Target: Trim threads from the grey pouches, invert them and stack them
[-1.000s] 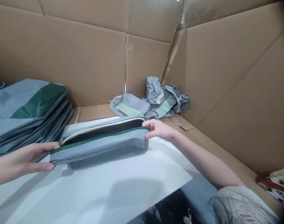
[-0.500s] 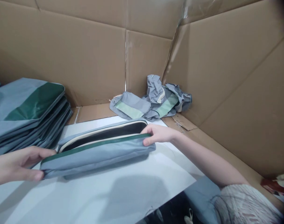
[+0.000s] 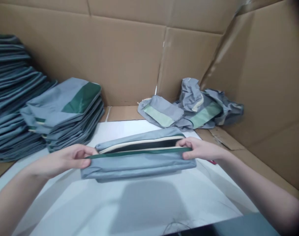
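Note:
A grey-blue fabric zipper pouch (image 3: 142,164) with a green band and cream zipper tape lies across the white work surface, its mouth gaping and its inside dark. My left hand (image 3: 70,159) pinches the near edge of the mouth at the left end, thumb outside and fingers over the rim. At the right end, my right hand (image 3: 198,149) grips the same edge, fingertips tucked into the opening and thumb on the outer face. The pouch's contents, if any, are hidden.
Left of the pouch stands a stack of similar grey-and-green pouches (image 3: 66,101), beside a taller stack (image 3: 11,98). Crumpled grey and light-green fabric pieces (image 3: 198,106) lie at the back right. Cardboard walls (image 3: 125,62) enclose the white surface (image 3: 90,206). Loose threads lie near the front edge.
The view has swung left, showing more of the stacks. The left hand has shifted from the pouch's left corner onto its upper near edge. The pouch now lies more level across the view.

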`<move>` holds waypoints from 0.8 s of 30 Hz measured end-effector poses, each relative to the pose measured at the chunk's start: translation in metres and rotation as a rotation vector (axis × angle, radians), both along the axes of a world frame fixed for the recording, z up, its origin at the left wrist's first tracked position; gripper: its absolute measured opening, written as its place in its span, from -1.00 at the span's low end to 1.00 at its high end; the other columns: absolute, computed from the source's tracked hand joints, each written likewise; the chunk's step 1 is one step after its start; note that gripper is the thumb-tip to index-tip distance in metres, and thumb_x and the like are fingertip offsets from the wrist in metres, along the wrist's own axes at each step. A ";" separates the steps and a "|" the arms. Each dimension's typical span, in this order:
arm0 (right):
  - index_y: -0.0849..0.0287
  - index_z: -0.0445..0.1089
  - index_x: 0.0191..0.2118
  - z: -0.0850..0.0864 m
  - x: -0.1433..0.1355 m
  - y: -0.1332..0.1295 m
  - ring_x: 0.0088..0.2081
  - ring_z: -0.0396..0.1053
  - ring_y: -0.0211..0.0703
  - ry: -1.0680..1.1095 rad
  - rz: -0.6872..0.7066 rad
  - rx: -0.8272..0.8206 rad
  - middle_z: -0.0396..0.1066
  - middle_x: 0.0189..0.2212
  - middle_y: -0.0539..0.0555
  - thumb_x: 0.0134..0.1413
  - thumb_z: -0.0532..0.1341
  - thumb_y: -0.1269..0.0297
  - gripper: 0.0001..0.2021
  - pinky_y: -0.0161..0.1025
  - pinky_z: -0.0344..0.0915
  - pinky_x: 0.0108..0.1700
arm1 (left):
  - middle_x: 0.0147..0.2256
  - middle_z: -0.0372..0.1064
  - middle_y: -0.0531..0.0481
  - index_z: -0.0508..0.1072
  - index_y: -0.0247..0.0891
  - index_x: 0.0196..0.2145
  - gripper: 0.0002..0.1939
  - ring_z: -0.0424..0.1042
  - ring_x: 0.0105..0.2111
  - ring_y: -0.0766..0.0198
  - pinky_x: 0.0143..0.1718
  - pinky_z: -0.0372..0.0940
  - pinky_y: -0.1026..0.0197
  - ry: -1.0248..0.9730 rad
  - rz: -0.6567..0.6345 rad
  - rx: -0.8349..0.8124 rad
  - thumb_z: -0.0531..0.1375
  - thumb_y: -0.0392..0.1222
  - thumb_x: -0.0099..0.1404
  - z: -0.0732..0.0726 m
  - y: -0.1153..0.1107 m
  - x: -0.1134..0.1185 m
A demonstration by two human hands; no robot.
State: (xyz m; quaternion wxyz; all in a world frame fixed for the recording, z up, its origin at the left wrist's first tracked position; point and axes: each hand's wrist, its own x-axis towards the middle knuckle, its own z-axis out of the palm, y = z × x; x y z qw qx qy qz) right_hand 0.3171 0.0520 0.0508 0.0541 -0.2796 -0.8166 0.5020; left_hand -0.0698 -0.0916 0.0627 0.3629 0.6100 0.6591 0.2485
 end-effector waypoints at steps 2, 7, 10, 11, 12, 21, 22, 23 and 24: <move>0.30 0.27 -0.40 -0.001 -0.001 0.002 -0.51 0.12 -0.35 0.003 0.015 -0.058 0.18 -0.53 -0.01 -0.10 0.20 -0.03 -0.59 -0.40 0.06 -0.49 | -0.48 0.36 0.09 0.42 -0.27 -0.37 -0.55 0.27 -0.49 0.42 -0.44 0.22 0.42 -0.167 -0.077 -0.167 0.21 0.19 -0.03 0.000 -0.002 0.003; 0.29 0.24 -0.52 -0.008 -0.004 0.005 -0.51 0.09 -0.35 0.078 -0.042 -0.103 0.14 -0.58 -0.02 -0.08 0.20 0.01 -0.62 -0.38 0.03 -0.48 | -0.55 0.19 0.12 0.34 -0.35 -0.60 -0.57 0.12 -0.50 0.46 -0.47 0.07 0.43 -0.205 -0.333 -0.272 0.27 0.13 -0.08 0.007 -0.005 0.010; 0.27 0.20 -0.55 -0.013 0.000 0.009 -0.52 0.03 -0.36 0.079 -0.071 -0.067 0.06 -0.59 -0.05 -0.08 0.21 0.01 -0.62 -0.38 -0.03 -0.49 | -0.46 0.23 0.10 0.36 -0.33 -0.55 -0.65 0.19 -0.42 0.42 -0.41 0.10 0.42 -0.087 -0.360 -0.289 0.30 0.04 -0.07 0.012 -0.009 0.017; 0.27 0.18 -0.56 -0.015 0.002 0.011 -0.52 0.01 -0.36 0.054 -0.055 -0.046 0.05 -0.59 -0.05 -0.08 0.20 0.01 -0.62 -0.38 -0.04 -0.49 | -0.45 0.24 0.09 0.37 -0.33 -0.53 -0.67 0.21 -0.40 0.40 -0.38 0.11 0.42 -0.062 -0.383 -0.296 0.28 0.02 -0.04 0.013 -0.011 0.020; 0.27 0.17 -0.56 -0.016 0.004 0.013 -0.51 0.01 -0.36 0.023 -0.030 -0.024 0.03 -0.59 -0.05 -0.07 0.20 0.01 -0.61 -0.38 -0.05 -0.49 | -0.44 0.26 0.08 0.37 -0.32 -0.53 -0.69 0.22 -0.38 0.38 -0.35 0.12 0.41 -0.049 -0.416 -0.301 0.27 0.01 -0.01 0.014 -0.012 0.022; 0.25 0.16 -0.54 -0.025 0.020 0.023 -0.49 0.00 -0.32 -0.098 -0.012 0.073 0.04 -0.56 -0.04 -0.04 0.18 0.04 -0.65 -0.34 -0.05 -0.47 | -0.41 0.35 0.10 0.42 -0.28 -0.41 -0.62 0.28 -0.37 0.34 -0.36 0.16 0.41 0.079 -0.381 -0.260 0.31 0.05 -0.11 0.010 -0.019 0.036; 0.24 0.16 -0.55 -0.024 0.020 0.021 -0.49 0.01 -0.31 -0.104 -0.014 0.078 0.04 -0.56 -0.03 -0.03 0.18 0.05 -0.65 -0.33 -0.05 -0.46 | -0.41 0.36 0.10 0.42 -0.28 -0.40 -0.62 0.29 -0.38 0.34 -0.38 0.17 0.41 0.109 -0.362 -0.233 0.31 0.05 -0.11 0.009 -0.021 0.037; 0.24 0.15 -0.55 -0.022 0.020 0.020 -0.49 0.01 -0.31 -0.109 -0.016 0.083 0.04 -0.56 -0.03 -0.02 0.16 0.05 -0.65 -0.33 -0.05 -0.46 | -0.42 0.36 0.10 0.43 -0.28 -0.40 -0.63 0.30 -0.40 0.35 -0.40 0.17 0.41 0.133 -0.352 -0.192 0.29 0.06 -0.09 0.009 -0.023 0.039; 0.24 0.15 -0.54 -0.021 0.019 0.018 -0.48 0.00 -0.30 -0.116 -0.015 0.089 0.03 -0.56 -0.02 0.00 0.15 0.05 -0.65 -0.32 -0.05 -0.45 | -0.43 0.36 0.10 0.43 -0.28 -0.41 -0.64 0.30 -0.42 0.35 -0.42 0.17 0.40 0.146 -0.355 -0.134 0.29 0.05 -0.08 0.009 -0.024 0.040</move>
